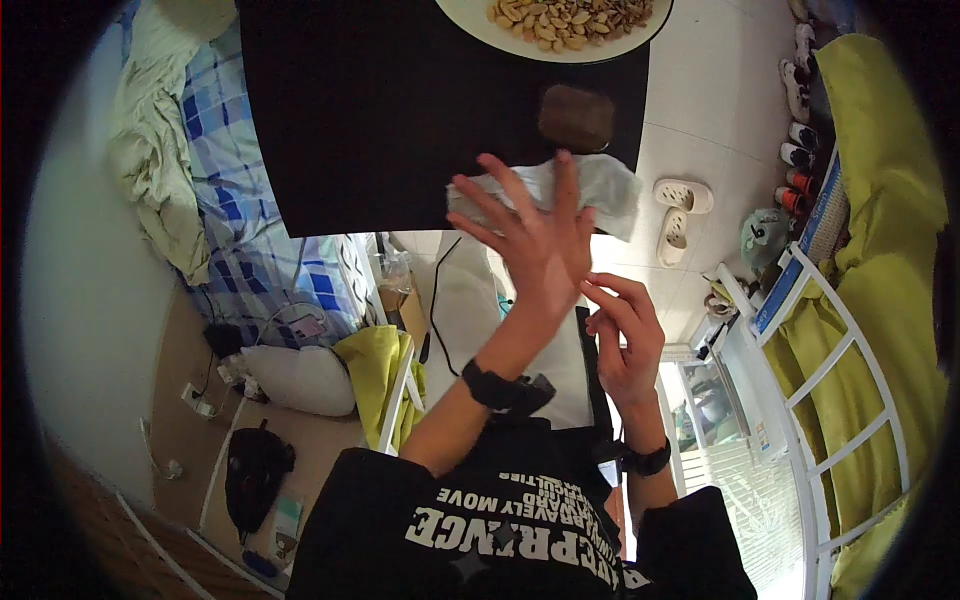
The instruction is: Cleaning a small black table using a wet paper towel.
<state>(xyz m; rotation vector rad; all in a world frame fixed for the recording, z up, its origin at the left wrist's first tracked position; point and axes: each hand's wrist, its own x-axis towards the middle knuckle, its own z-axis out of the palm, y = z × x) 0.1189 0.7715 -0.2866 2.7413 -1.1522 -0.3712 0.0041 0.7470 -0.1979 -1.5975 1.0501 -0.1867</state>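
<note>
My left hand (529, 232) is spread, palm down, over a crumpled white sheet (611, 191) at the near edge of the black tabletop (390, 120). The sheet looks like tissue or thin cloth; the hand hides its middle. Whether the palm presses on it I cannot tell. My right hand (630, 334) is just to the right, fingers bent and apart, its fingertips at the thumb-side edge of my left wrist. Nothing shows in its grasp. Beyond the sheet lies a brown rounded block-like object (576, 118). A pale plate (517, 45) of nuts or seeds (562, 22) stands farther off.
A bed with blue checked bedding (217, 142) runs along the left. On the right floor lie pale clogs (679, 206), with several shoes (799, 90) beyond. A white metal ladder (847, 397) and yellow-green fabric (885, 225) stand at right. A black cable (439, 300) hangs below the table edge.
</note>
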